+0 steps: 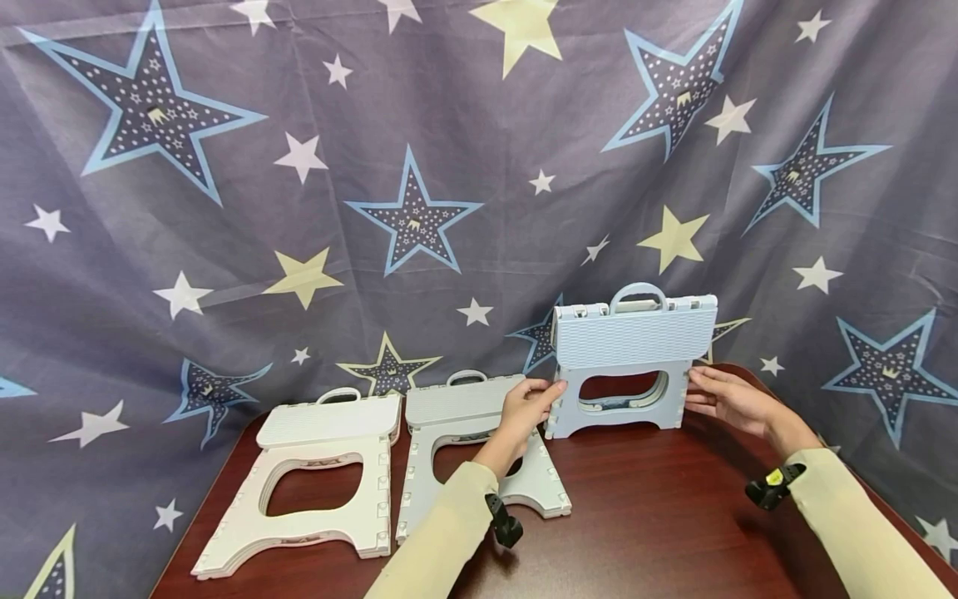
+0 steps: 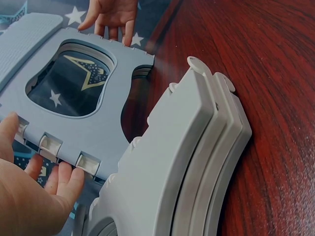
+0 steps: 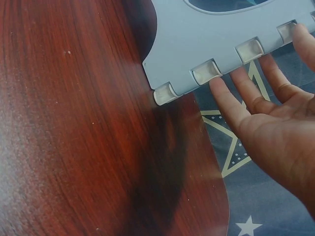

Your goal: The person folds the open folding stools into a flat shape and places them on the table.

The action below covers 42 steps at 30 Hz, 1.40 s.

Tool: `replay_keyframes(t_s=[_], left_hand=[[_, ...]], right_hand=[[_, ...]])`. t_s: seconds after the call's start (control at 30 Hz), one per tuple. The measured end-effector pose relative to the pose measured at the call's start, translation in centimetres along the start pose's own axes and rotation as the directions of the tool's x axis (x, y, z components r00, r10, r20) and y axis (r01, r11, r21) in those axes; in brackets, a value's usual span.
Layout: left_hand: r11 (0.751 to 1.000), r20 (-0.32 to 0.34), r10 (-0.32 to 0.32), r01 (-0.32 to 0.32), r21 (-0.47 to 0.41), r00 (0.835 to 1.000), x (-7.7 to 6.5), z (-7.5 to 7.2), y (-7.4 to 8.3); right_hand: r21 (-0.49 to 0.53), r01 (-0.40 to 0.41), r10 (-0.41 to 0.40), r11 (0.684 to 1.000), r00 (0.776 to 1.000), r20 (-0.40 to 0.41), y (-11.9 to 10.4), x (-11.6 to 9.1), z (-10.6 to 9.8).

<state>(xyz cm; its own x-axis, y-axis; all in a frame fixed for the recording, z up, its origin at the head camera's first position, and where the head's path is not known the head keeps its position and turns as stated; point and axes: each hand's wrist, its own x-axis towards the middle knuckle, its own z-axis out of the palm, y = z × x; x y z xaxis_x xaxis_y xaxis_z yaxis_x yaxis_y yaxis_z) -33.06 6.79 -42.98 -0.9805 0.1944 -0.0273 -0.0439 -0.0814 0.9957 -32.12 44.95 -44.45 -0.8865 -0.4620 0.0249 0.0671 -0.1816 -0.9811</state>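
A pale blue folding stool [image 1: 636, 341], folded flat with a carry handle on top, stands upright at the back right of the table. My left hand [image 1: 524, 412] grips its left side edge, the thumb at the front and the fingers at the slotted edge. At the opposite edge, my right hand [image 1: 729, 403] touches the stool with nearly straight fingers [image 3: 229, 103], their tips along the white hinge slots. Just left of it lies a folded grey-white stool [image 1: 464, 408], partly hidden behind my left wrist. Farther left is a folded cream stool [image 1: 322, 441] with an oval opening.
A dark reddish-brown table [image 1: 636, 507] carries all the stools. Behind it hangs a grey-purple curtain [image 1: 449, 108] printed with stars, close to the table's back edge. The grey-white stool's leg end [image 2: 192, 123] sits right beside my left hand in the left wrist view.
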Motion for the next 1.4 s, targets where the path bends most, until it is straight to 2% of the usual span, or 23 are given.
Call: replay_keyframes(t_s=[0.13,0.37,0.9,1.17,1.4], left_hand=[[1.0,-0.009,0.002,-0.002,-0.004,1.0,0.0,0.1,-0.1],[1.0,-0.029,0.005,-0.005,0.0,1.0,2.9,0.2,-3.5],[1.0,-0.015,-0.017,0.017,-0.02,1.0,3.2,0.1,-3.7],[1.0,-0.013,-0.003,0.002,-0.006,1.0,3.2,0.0,-3.6],[1.0,0.009,0.005,-0.005,-0.004,1.0,3.4,-0.1,-3.6]], right_hand=[[-0.007,-0.003,0.003,1.0,1.0,-0.003,0.1,0.0,-0.1],[0.003,0.001,-0.001,1.0,1.0,0.004,0.2,0.1,-0.3],[0.015,-0.001,0.0,1.0,1.0,0.006,0.0,-0.2,0.1],[-0.005,-0.01,0.01,1.0,0.999,-0.045,0.3,-0.2,0.0],[0.045,0.026,-0.026,0.999,1.0,-0.012,0.6,0.2,-0.1]])
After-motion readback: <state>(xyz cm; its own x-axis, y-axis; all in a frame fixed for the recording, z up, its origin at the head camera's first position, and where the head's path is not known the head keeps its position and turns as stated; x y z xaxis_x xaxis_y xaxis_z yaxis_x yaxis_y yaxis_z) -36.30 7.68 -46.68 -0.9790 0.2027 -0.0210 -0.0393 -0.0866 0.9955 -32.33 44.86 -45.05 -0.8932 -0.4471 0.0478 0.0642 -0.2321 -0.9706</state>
